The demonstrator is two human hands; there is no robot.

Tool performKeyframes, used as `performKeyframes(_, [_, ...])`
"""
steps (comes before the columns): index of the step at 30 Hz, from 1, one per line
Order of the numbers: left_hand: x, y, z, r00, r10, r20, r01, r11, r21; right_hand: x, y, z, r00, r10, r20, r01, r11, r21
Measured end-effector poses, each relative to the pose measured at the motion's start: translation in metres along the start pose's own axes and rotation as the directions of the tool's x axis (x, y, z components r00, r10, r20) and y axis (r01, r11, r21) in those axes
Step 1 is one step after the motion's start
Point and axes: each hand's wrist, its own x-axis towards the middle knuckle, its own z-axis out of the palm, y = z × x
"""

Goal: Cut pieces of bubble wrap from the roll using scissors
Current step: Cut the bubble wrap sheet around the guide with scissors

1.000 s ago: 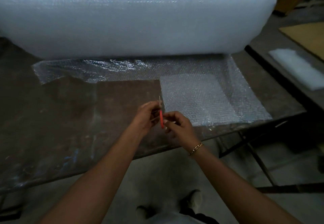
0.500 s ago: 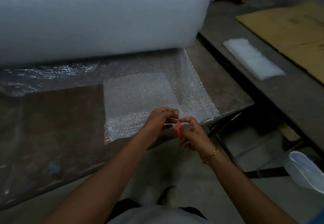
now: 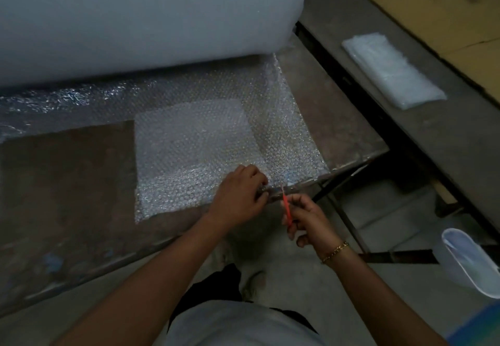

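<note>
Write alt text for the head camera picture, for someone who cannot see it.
A person's left hand grips the near edge of the bubble wrap at the front of the table, while the right hand holds red scissors up to that edge. The big roll lies behind, across the table.

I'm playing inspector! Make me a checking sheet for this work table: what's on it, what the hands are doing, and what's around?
Surface: dark, worn table, scuffed.
Job's things: big bubble wrap roll at the back; unrolled sheet spread to the near edge; whiter square piece lying on it; red-handled scissors.
Clutter: nothing seen.
Hands: left hand grips the unrolled sheet at its near edge; right hand holds the red-handled scissors, tips at that edge.
Cables: nothing seen.
Surroundings: white folded stack and cardboard on the next bench; clear plastic tub at lower right.
</note>
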Motion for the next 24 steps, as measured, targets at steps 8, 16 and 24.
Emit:
performKeyframes(8, [0.009,-0.001,0.009,0.989,0.112,-0.1,-0.098,0.986,0.136,0.008,0.012,-0.013,0.996,0.041,0.081,-0.042,0.999,0.01])
performKeyframes(16, [0.013,-0.003,0.013,0.99,0.09,-0.109,-0.073,0.986,0.148,0.008,0.024,-0.014,0.989,0.045,0.141,-0.049,0.999,0.02])
performKeyframes(24, [0.011,0.0,0.011,0.997,-0.005,-0.075,0.007,1.0,0.018,0.013,0.028,-0.014,0.99,0.044,0.137,-0.047,0.999,0.015])
